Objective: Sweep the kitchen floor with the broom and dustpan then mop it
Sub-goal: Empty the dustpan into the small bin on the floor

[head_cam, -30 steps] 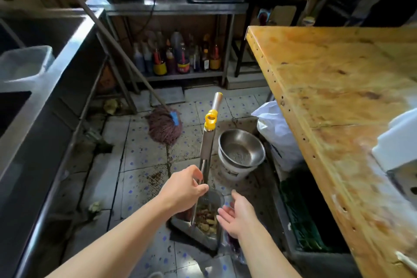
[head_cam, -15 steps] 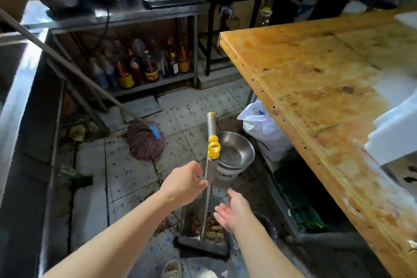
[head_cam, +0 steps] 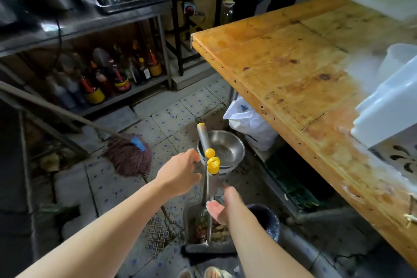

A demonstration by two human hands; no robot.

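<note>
Item 1, dustpan (head_cam: 198, 216): one, standing on the floor (head_cam: 112, 185) just ahead of my feet, its long metal handle (head_cam: 208, 176) rising upright, with yellow clips on it. The pan holds a heap of brownish scraps. I judge the sweeping largely done, since debris sits collected in the pan; emptying it is not yet done.

Item 2, left hand (head_cam: 180, 176): one, fingers loosely spread just beside the handle. Whether a fingertip touches the metal I cannot tell. Grip apart, holding nothing.

Item 3, right hand (head_cam: 222, 206): one, palm up, fingers relaxed, low beside the handle above the pan. Grip apart, holding nothing.

Item 4, broom: a dark bristle strip shows at the pan's near edge; whether that is the broom I cannot tell.

Item 5, mop (head_cam: 128, 156): one, reddish string head lying on the floor left of the pan, well apart, its pole slanting up to the left. Untouched by either hand; mopping is all still to do, as I judge it.

Item 6, floor: tiled, specked with dirt, a drain grate near the pan.

Item 7, steel bowls (head_cam: 222, 151): stacked just behind the handle; at least two, exact count unclear.

Item 8, white bag (head_cam: 246, 122): one, under the tabletop (head_cam: 293, 70) edge.

Item 9, dark bin (head_cam: 264, 221): one, right of the pan.

Item 10, bottles (head_cam: 112, 74): a row on the low shelf, too blurred to count.
</note>
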